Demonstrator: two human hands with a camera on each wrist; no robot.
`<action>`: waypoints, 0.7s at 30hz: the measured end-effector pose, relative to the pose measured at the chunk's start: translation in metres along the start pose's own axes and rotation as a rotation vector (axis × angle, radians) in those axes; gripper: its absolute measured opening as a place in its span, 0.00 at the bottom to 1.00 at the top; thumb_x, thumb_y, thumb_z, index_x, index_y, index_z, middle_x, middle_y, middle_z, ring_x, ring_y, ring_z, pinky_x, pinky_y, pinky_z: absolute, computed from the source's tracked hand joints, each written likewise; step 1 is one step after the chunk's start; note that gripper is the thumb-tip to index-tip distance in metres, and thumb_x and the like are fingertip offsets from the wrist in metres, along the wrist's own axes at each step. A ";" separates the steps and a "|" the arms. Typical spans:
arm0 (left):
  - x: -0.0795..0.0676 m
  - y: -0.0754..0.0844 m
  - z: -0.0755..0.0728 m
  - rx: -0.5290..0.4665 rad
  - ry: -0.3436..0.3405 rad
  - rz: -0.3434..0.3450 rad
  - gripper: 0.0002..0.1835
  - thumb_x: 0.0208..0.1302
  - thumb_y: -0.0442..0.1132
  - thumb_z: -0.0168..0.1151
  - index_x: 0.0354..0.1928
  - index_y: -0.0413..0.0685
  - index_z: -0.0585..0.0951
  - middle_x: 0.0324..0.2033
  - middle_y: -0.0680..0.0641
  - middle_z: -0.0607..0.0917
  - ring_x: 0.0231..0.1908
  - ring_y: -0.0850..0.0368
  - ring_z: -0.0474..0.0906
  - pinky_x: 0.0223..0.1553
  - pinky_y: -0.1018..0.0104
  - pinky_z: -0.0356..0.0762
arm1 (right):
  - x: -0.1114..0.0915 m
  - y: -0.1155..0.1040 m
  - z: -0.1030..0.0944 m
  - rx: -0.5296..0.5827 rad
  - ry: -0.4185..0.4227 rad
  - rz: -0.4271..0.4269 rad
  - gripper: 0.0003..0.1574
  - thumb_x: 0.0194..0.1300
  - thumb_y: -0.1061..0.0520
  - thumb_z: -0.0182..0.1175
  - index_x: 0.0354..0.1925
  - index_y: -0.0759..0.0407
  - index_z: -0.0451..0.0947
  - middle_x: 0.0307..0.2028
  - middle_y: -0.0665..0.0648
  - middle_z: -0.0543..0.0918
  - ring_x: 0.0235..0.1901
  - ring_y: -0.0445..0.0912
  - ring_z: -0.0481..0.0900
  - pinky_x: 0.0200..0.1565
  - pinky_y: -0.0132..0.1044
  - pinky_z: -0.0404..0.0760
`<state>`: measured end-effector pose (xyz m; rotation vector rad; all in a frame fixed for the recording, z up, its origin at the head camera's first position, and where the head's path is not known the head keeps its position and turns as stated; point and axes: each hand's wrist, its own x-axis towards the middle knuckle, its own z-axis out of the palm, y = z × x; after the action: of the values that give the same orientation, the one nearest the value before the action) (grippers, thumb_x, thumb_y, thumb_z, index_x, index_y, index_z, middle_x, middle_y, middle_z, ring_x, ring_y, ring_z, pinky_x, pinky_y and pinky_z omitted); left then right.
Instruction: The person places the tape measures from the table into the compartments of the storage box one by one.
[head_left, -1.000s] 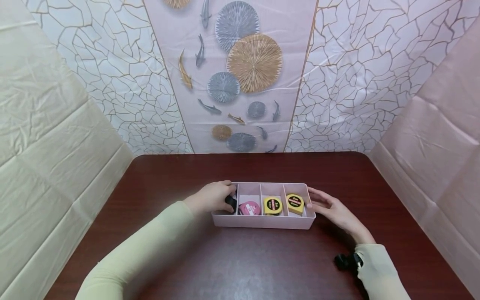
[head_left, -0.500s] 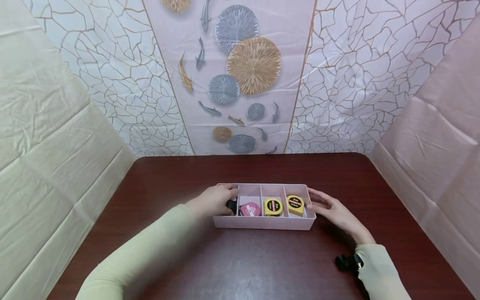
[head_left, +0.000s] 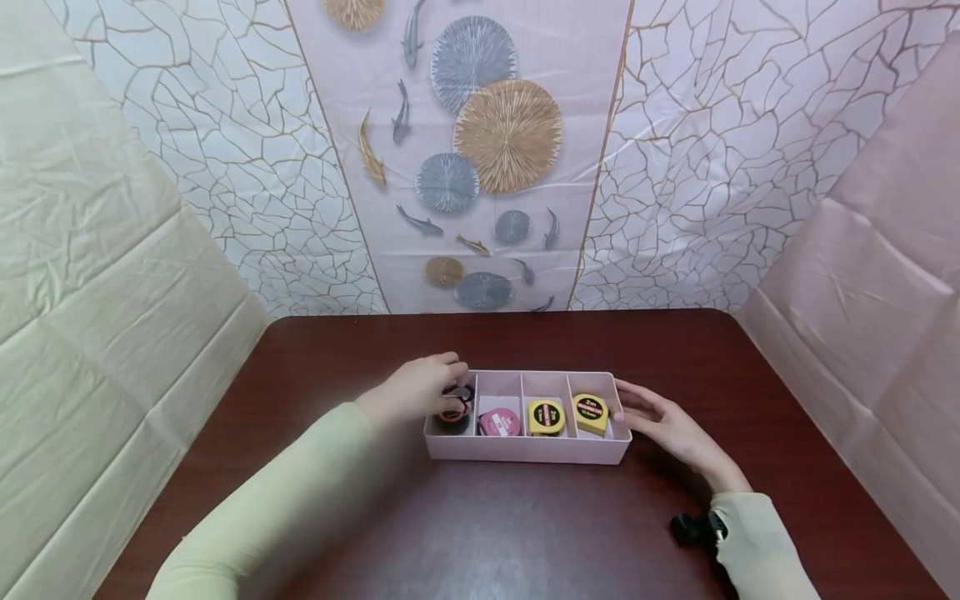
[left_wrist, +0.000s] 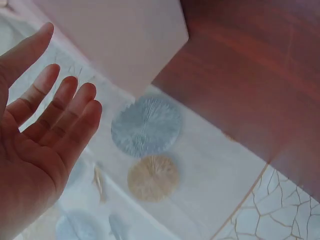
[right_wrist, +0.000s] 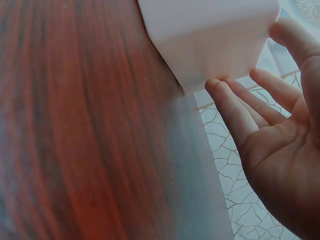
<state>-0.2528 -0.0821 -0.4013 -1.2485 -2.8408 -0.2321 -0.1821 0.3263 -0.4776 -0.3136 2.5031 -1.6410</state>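
Observation:
A pale pink box (head_left: 525,450) with a row of compartments sits on the table. In its leftmost compartment lies a black tape measure (head_left: 452,423) with an orange ring, partly hidden by the left thumb. My left hand (head_left: 412,390) hovers at that end, its fingers spread and holding nothing in the left wrist view. A pink tape measure (head_left: 500,422) and two yellow ones fill the other compartments, a yellow tape measure (head_left: 546,417) beside the pink one. My right hand (head_left: 675,429) touches the box's right end with thumb and fingertips; the fingers are extended against the wall (right_wrist: 220,55).
The dark red-brown wooden table (head_left: 525,533) extends around the box. Patterned cloth (head_left: 480,167) hangs behind it, with pale cloth sides left and right. A black wrist device (head_left: 696,529) sits at the right sleeve.
My left hand has come up and slightly left out of the leftmost compartment, its grip on the black tape measure loosened, so more of it shows. The right hand stays at the box end.

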 end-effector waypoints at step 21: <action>-0.023 -0.032 -0.001 -0.270 0.188 -0.161 0.14 0.65 0.43 0.70 0.49 0.46 0.84 0.44 0.49 0.84 0.48 0.52 0.81 0.53 0.54 0.78 | 0.000 -0.001 0.002 -0.010 0.006 0.027 0.45 0.70 0.50 0.64 0.77 0.56 0.58 0.71 0.70 0.66 0.65 0.64 0.71 0.52 0.25 0.73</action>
<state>-0.2605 -0.1204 -0.4066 -0.9699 -2.8126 -0.7193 -0.1819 0.3246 -0.4777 -0.2744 2.5094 -1.6226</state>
